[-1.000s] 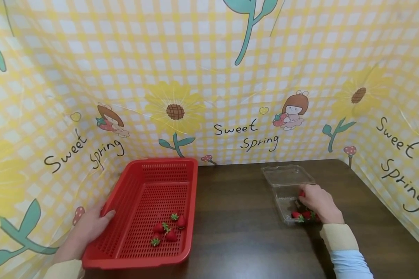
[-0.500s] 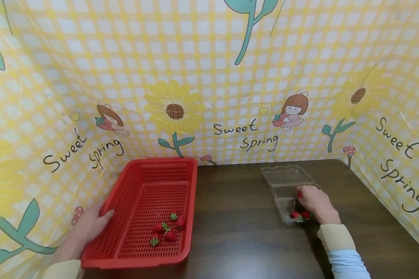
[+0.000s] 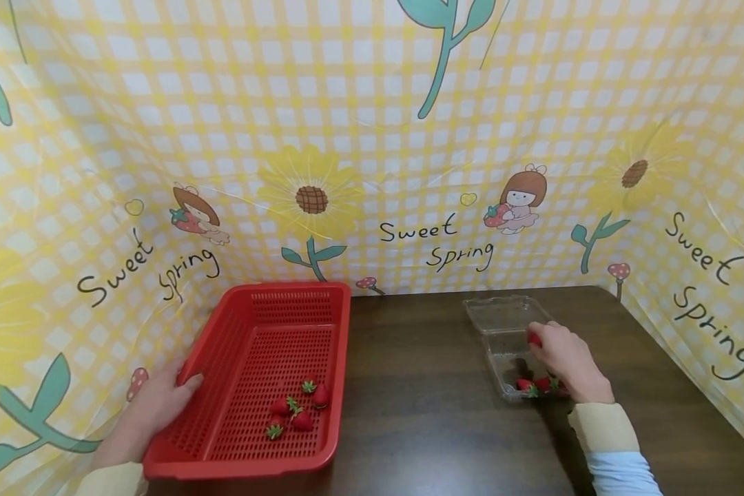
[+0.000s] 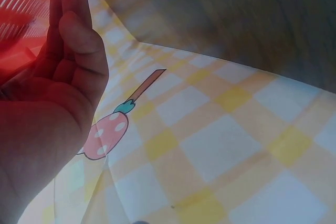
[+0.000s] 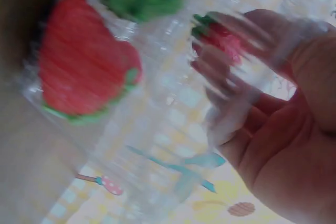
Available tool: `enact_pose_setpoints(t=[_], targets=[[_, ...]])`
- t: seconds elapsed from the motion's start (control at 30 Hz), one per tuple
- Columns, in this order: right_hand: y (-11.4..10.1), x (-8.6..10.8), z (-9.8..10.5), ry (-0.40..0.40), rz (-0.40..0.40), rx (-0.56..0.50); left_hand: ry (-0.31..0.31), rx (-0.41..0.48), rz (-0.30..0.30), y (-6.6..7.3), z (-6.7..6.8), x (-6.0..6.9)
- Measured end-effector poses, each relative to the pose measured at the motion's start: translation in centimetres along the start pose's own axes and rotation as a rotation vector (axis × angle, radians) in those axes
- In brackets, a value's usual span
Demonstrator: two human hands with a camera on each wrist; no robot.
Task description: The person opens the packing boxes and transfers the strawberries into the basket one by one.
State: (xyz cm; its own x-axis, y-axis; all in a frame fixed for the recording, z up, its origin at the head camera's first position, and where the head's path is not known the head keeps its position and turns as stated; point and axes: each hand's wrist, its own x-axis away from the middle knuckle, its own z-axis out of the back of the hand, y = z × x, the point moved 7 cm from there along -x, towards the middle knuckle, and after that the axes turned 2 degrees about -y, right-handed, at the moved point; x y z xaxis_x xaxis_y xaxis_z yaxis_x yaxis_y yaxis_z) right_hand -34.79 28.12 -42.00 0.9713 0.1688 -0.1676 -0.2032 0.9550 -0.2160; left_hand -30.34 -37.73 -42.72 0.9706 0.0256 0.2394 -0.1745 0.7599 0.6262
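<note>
A strawberry [image 3: 534, 339] was pinched by the right hand [image 3: 568, 359] — below its fingertips, loose strawberries [image 3: 542, 384] were seen in a clear box [image 3: 497, 365]. The red basket's [image 3: 344, 358] rim was held between the left hand's [image 3: 151, 406] thumb and fingers.

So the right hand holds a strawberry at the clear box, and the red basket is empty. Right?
Not quite: the red basket isn't empty; the head view shows strawberries lying in it. The right hand does hold a strawberry at the clear box.
</note>
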Motion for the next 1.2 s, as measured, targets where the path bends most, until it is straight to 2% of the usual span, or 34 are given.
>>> enact_pose_setpoints(t=[0.2,0.37,0.5,0.83,1.03,1.2], targets=[[-1.9,0.3,2.2,0.234,0.121,0.018,-0.001,0.008,0.002,0.1,0.0,0.0],[-3.9,0.7,3.5,0.444,0.253,0.011,-0.030,0.082,0.038,0.1,-0.4,0.1],[-5.9,0.9,4.1,0.551,0.362,-0.028,-0.036,0.097,0.059,0.1,-0.5,0.2],[-12.3,0.4,4.4,0.663,0.537,-0.051,-0.008,0.038,0.035,0.1,-0.2,0.3],[-17.1,-1.1,4.3,0.621,0.601,-0.156,0.026,-0.043,-0.008,0.3,0.3,0.5],[-20.9,-2.3,4.2,0.603,0.649,-0.218,0.028,-0.034,-0.029,0.5,0.3,0.4]])
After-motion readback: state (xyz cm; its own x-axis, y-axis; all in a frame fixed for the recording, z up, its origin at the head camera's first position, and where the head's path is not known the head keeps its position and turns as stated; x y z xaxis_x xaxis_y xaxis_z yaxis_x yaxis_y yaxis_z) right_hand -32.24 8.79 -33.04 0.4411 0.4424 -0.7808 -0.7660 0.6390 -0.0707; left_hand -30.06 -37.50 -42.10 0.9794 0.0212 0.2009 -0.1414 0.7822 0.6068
